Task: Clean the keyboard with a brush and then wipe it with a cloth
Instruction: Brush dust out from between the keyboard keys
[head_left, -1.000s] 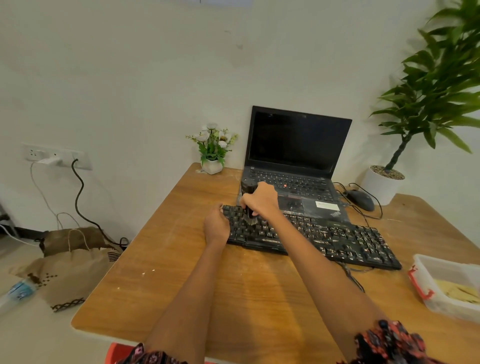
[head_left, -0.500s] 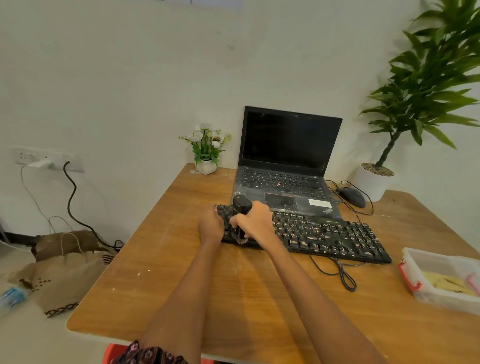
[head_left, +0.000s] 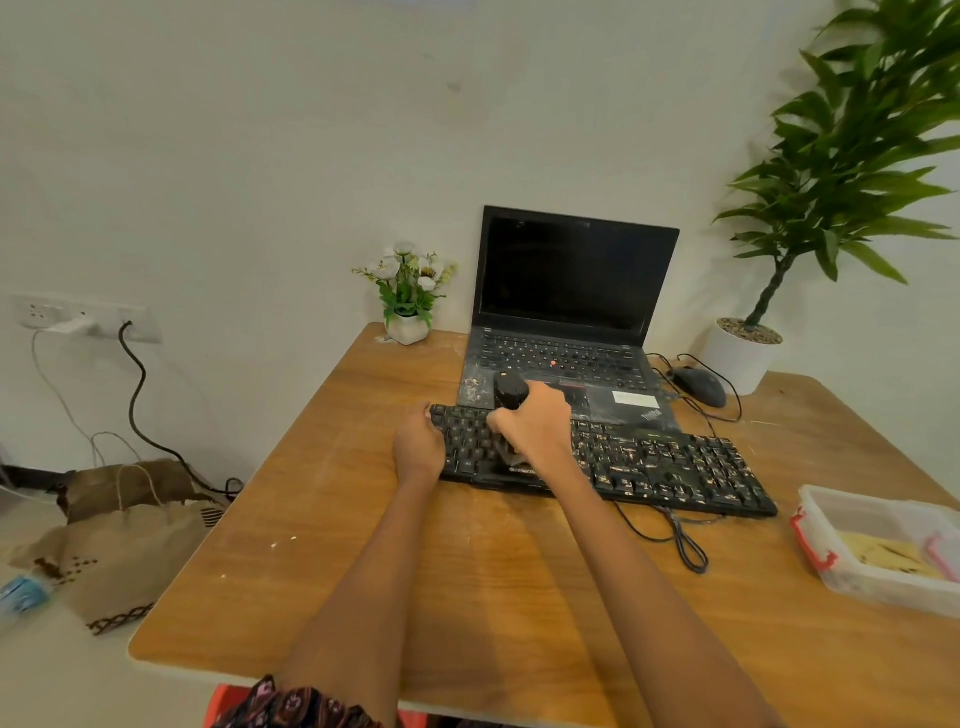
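Brush (head_left: 510, 391) upright — bristles on keyboard (head_left: 670, 462)

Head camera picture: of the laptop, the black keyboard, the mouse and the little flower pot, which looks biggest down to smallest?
1. Laptop
2. Keyboard, close behind; it lies nearer the camera, so their order is unsure
3. Flower pot with its flowers
4. Mouse

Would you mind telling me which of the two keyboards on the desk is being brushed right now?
The separate black keyboard nearest the person, speckled with crumbs; the right hand holds the brush on it. The laptop keyboard behind is untouched.
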